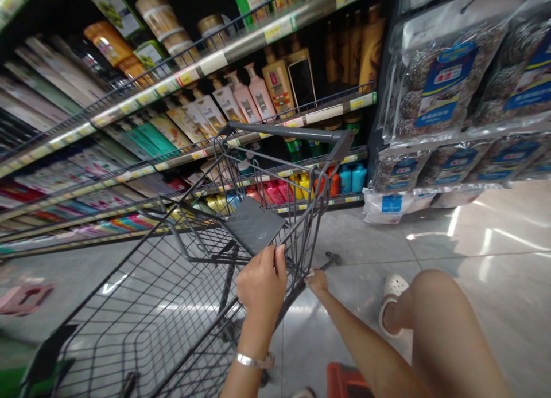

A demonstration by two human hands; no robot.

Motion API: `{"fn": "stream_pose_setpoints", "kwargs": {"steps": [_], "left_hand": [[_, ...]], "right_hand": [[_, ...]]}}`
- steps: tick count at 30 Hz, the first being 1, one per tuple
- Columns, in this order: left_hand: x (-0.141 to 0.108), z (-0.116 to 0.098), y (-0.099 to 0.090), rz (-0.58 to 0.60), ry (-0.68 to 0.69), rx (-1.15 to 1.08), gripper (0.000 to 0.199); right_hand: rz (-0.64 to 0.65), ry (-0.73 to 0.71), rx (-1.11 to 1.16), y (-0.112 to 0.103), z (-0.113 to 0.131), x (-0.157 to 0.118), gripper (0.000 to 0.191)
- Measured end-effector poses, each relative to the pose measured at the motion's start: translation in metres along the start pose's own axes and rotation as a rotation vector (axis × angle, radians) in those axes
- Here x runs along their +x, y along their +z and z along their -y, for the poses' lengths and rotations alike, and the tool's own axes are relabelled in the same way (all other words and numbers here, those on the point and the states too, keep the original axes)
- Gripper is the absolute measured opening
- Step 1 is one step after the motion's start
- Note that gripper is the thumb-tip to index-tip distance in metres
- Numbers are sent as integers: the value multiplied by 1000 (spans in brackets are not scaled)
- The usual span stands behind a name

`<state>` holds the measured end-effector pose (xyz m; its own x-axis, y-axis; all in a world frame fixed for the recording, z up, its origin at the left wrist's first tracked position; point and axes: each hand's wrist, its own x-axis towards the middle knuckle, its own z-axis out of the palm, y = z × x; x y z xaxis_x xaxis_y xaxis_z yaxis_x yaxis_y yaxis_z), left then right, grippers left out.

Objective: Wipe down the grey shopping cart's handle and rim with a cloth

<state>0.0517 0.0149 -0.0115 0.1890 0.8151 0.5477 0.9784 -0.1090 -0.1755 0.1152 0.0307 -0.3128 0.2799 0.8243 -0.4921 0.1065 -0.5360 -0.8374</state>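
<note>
A grey wire shopping cart (172,295) stands in front of me, its push handle (284,133) on the far side toward the shelves. My left hand (262,279), with a silver bracelet at the wrist, is closed round the cart's wire frame beside the grey child-seat flap (256,223). Lower and to the right, my right hand (317,281) presses a small white wipe (309,274) against the cart's lower frame bar. Most of that wipe is hidden by the fingers.
Shelves (210,65) of bottles and jars run behind the cart. Packs of steel wool scourers (447,82) hang at the right. My bent leg and white clog (394,295) are on the tiled floor, near a red stool-like object (344,381). A pink object (26,299) lies far left.
</note>
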Motion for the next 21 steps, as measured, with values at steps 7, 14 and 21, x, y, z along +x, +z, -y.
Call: {"fn": "stream_pose_setpoints", "kwargs": {"steps": [7,14,21], "left_hand": [[1,0,1,23,-19,18,41],[4,1,2,142,-86,-4,43],[7,-1,-4,244,-163,-113,40]], "right_hand": [[-54,-42,120,-15,23,-4,6],[-103,-209,268,-41,64,-12,24],[-249,-395,362,-71,112,-35,39]]}}
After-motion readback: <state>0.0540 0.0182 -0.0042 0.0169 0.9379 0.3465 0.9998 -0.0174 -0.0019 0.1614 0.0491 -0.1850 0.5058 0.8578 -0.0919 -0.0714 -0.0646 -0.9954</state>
